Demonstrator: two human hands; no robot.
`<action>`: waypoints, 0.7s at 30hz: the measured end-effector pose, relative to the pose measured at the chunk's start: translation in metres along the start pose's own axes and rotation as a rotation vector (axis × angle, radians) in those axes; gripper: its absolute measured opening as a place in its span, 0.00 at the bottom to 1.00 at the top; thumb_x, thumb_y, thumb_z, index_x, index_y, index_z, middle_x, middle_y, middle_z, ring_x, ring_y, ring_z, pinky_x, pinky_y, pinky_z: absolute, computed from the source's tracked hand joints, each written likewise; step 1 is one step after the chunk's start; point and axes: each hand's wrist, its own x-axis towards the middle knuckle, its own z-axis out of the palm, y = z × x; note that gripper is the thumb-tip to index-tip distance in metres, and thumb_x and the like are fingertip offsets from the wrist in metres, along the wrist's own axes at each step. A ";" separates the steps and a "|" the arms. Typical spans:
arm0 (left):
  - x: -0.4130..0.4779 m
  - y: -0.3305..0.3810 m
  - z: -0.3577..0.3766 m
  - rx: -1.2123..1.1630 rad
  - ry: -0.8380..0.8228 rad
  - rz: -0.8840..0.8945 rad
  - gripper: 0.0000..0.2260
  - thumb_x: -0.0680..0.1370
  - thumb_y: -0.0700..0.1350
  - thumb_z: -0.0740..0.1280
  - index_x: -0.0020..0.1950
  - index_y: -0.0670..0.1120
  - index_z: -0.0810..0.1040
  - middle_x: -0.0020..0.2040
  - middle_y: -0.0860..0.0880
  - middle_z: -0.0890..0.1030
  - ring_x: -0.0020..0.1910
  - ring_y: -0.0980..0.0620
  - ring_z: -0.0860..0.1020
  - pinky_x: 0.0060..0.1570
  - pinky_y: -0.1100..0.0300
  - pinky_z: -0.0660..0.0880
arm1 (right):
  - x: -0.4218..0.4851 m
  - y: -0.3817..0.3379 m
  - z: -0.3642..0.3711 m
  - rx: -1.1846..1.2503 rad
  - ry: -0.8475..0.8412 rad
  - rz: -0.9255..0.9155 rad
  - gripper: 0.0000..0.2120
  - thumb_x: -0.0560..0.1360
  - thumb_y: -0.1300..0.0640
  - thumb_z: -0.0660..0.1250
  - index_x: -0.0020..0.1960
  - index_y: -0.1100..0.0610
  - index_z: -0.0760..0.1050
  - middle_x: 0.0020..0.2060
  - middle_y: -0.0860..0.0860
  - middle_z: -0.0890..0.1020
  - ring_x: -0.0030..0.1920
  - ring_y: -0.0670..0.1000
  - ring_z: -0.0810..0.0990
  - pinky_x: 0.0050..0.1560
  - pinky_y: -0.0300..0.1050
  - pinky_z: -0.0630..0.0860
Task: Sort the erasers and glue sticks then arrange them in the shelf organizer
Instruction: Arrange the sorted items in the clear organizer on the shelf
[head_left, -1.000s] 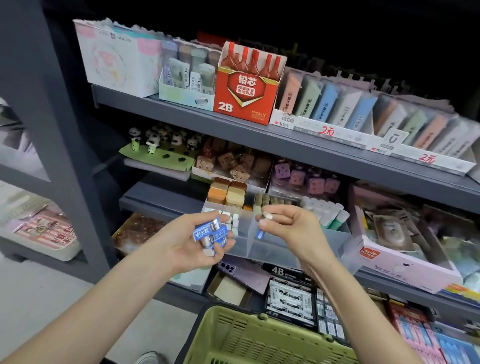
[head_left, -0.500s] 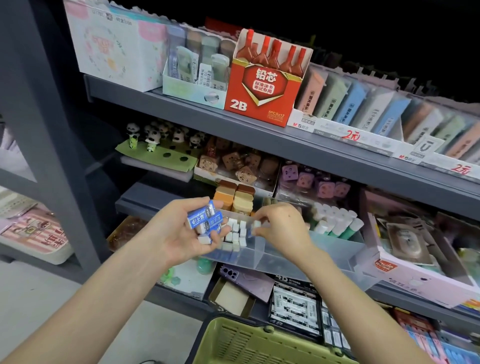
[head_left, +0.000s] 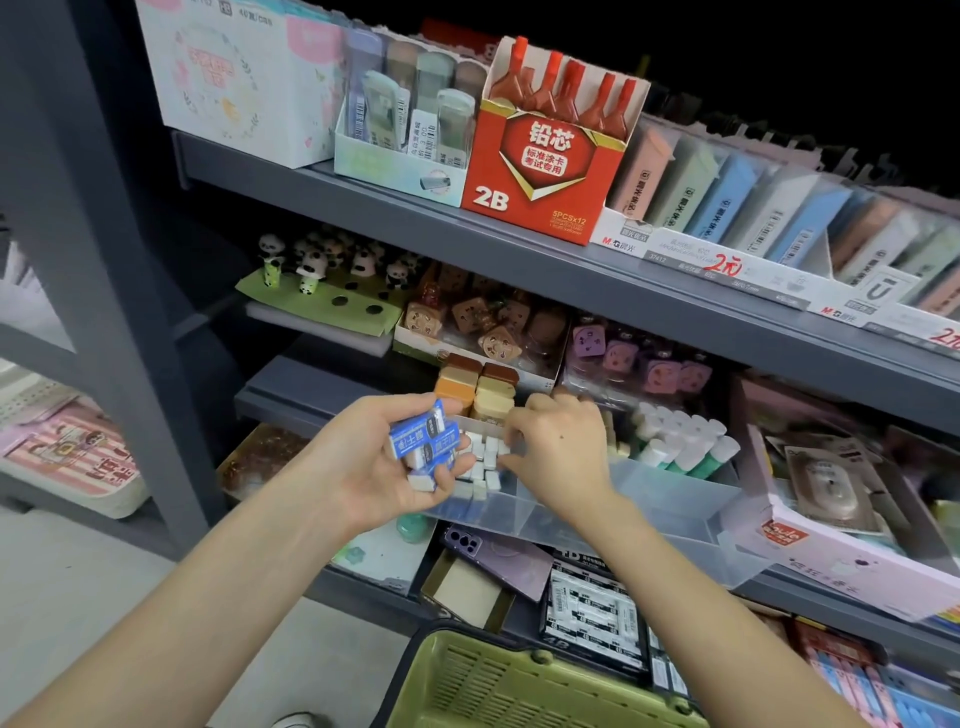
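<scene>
Shelf organizer (head_left: 675, 501): clear tray on the middle shelf.
Left hand (head_left: 358, 467): clamped round the blue-sleeved erasers (head_left: 423, 441), just beside the tray.
Right hand (head_left: 563, 452): fingertips among the filed erasers (head_left: 480, 465); whether it pinches one, cannot tell.
Glue sticks (head_left: 685, 447): rear right compartment.
Handling: erasers light, firm, probably grippy (pinch the sleeve sides).

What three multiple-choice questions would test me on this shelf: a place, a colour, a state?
1. Where is the 2B box? A top shelf; B basket; C floor.
2. Sleeve colour of the erasers in the left grip? A pink; B blue; C yellow.
3. The left grip is: A flat, empty; B pointing; C curled round erasers.
Answers: 1 A, the box stands on the top shelf. 2 B, blue sleeves show on the stack. 3 C, it wraps the stack.
</scene>
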 end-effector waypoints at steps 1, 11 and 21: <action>0.000 0.000 0.000 0.003 -0.001 0.002 0.12 0.75 0.44 0.65 0.39 0.40 0.86 0.39 0.38 0.83 0.34 0.42 0.82 0.26 0.59 0.75 | 0.000 0.000 -0.001 -0.015 -0.001 0.004 0.11 0.56 0.53 0.80 0.31 0.53 0.79 0.30 0.50 0.78 0.35 0.56 0.75 0.38 0.44 0.61; -0.004 -0.004 0.003 0.007 -0.002 -0.007 0.13 0.77 0.44 0.64 0.42 0.40 0.85 0.43 0.35 0.83 0.35 0.42 0.82 0.26 0.60 0.75 | -0.011 0.005 -0.017 0.128 0.001 0.116 0.07 0.73 0.45 0.68 0.47 0.45 0.83 0.46 0.45 0.80 0.50 0.51 0.74 0.50 0.45 0.63; -0.003 -0.021 0.026 -0.076 -0.049 -0.098 0.12 0.81 0.49 0.58 0.49 0.42 0.75 0.37 0.44 0.78 0.25 0.52 0.71 0.25 0.63 0.69 | -0.037 -0.029 -0.053 0.601 0.139 -0.027 0.15 0.69 0.51 0.74 0.55 0.52 0.82 0.43 0.48 0.78 0.48 0.51 0.72 0.51 0.47 0.68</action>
